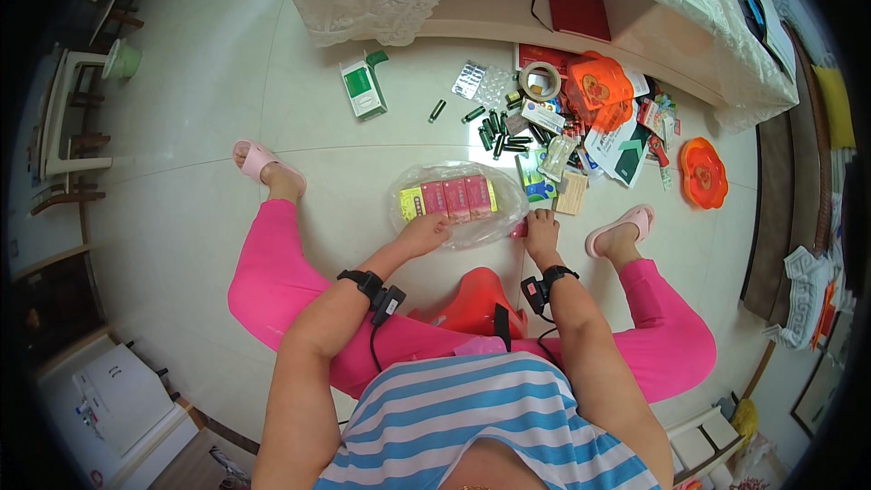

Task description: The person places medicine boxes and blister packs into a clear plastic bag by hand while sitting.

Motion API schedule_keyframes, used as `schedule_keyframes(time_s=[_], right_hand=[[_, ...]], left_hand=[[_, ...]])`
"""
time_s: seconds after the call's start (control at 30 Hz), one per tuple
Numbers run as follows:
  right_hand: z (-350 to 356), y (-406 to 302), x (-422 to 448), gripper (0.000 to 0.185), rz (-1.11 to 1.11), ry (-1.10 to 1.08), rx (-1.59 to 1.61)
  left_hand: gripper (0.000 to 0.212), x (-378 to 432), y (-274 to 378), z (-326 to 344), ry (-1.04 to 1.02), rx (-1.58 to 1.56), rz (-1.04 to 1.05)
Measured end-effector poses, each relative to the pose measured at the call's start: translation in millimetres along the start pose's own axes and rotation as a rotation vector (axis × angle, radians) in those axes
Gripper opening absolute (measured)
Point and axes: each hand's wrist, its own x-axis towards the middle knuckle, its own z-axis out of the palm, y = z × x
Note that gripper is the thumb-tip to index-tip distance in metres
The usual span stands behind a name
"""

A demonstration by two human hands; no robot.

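Note:
A clear plastic bag (469,237) lies on the tiled floor before me, with several small pink and yellow boxes (454,200) in a row on it or in it; which, I cannot tell. My left hand (425,234) is at the near edge of these boxes, its fingers bent; whether it grips one is unclear. At the bag's right edge, my right hand (542,230) has its fingertips down beside a small pink item (519,229), partly hidden; a hold on it cannot be made out. A wooden block (571,193) and a green and blue packet (535,177) lie just beyond that hand.
Several dark green batteries (499,129) are scattered ahead, beside a roll of tape (540,81), orange plastic containers (599,88) and papers. A green and white box (364,90) stands left; an orange flower-shaped dish (703,173) lies right. Behind them is a low shelf (476,13) under lace cloth.

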Motion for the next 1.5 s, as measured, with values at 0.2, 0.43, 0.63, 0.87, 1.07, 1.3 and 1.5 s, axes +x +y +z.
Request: schedule_keyframes(time_s=[0.2, 0.43, 0.63, 0.87, 1.07, 1.3, 1.5], right_hand=[[-12, 12, -4, 0.045, 0.026, 0.036, 0.016], [-78, 16, -10, 0.049, 0.180, 0.114, 0.136], [-111, -2, -2, 0.047, 0.150, 0.163, 0.416], [-148, -105, 8, 0.062, 0.025, -0.025, 0.761], [-119, -141, 26, 0.062, -0.037, -0.175, 0.778], [-61, -167, 44, 0.061, -0.046, -0.307, 0.705], [-27, -194, 49, 0.064, 0.006, -0.235, 0.596]], left_hand=[[0.035, 0, 6, 2, -0.001, -0.027, 0.016], [0.032, -3, 1, 5, 0.048, -0.032, 0.086], [0.038, -8, 9, 2, 0.067, -0.034, 0.142], [0.035, -27, -7, -9, 0.205, 0.016, 0.096], [0.033, -33, -26, -25, 0.598, 0.165, 0.029], [0.051, -32, -56, -22, 0.570, -0.026, -0.131], [0.063, -29, -70, -23, 0.494, -0.106, -0.231]])
